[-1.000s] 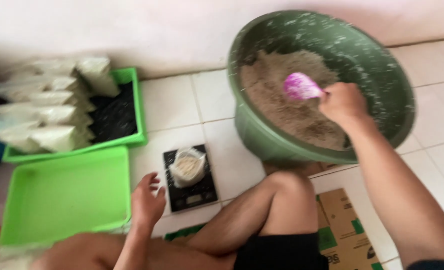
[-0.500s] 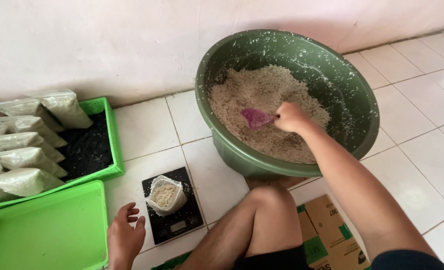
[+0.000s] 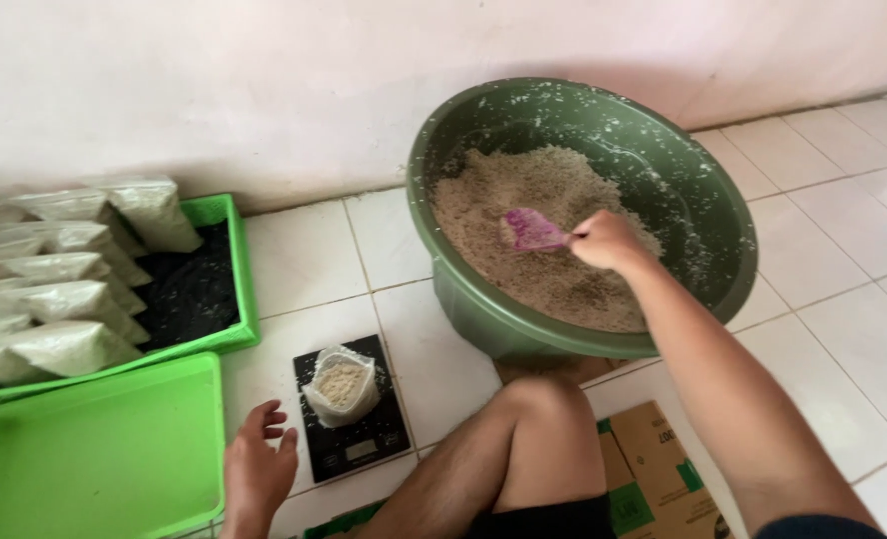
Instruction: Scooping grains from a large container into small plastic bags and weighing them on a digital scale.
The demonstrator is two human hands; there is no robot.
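The right hand (image 3: pixel 608 240) reaches into the big green basin (image 3: pixel 723 215) at the far right of the floor, its fingers clamped on the handle of a small pink scoop (image 3: pixel 533 230). The scoop's bowl lies just above or on the heap of pale grain (image 3: pixel 543 190) that fills the basin's bottom; whether it touches the grain cannot be told. Specks of grain cling to the basin's inner wall.

The left hand (image 3: pixel 257 469) rests on the white tiled floor (image 3: pixel 304 260) near the bottom edge, holding nothing, its fingers apart and slightly curled. Just to its right sits a black kitchen scale (image 3: pixel 364 449), and on the scale stands an open clear bag (image 3: pixel 342 387) partly filled with grain.

To the left of the hand lies a bright green tray (image 3: pixel 94 459). Beyond it, against the wall, a second green tray (image 3: pixel 229 269) holds rows of filled, sealed bags (image 3: pixel 59 299). A bent bare knee (image 3: pixel 533 429) shows between scale and basin, with a flattened cardboard box (image 3: pixel 653 469) to its right.
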